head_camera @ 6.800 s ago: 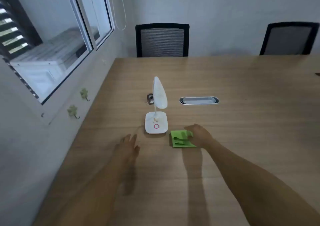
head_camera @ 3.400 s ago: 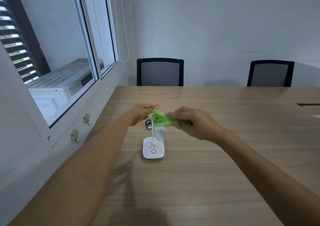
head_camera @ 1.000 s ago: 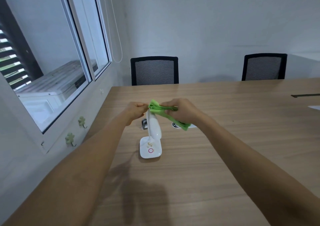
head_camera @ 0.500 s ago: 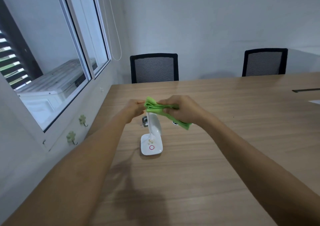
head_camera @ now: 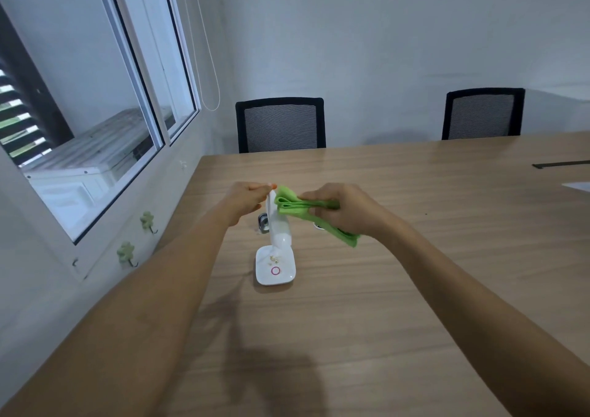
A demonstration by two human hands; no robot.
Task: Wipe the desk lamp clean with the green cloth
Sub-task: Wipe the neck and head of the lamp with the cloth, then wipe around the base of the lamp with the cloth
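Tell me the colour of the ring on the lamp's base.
Red-pink, a thin ring on the white base; the head view shows it.

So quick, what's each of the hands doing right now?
Left hand: closed, pinching the top of the desk lamp.
Right hand: closed, holding the green cloth against the lamp.

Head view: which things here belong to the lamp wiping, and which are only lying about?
In use: desk lamp, green cloth, left hand steadying the lamp's head, right hand gripping the cloth.

Only lying about: small metal object behind the lamp, two chairs, wall hooks.
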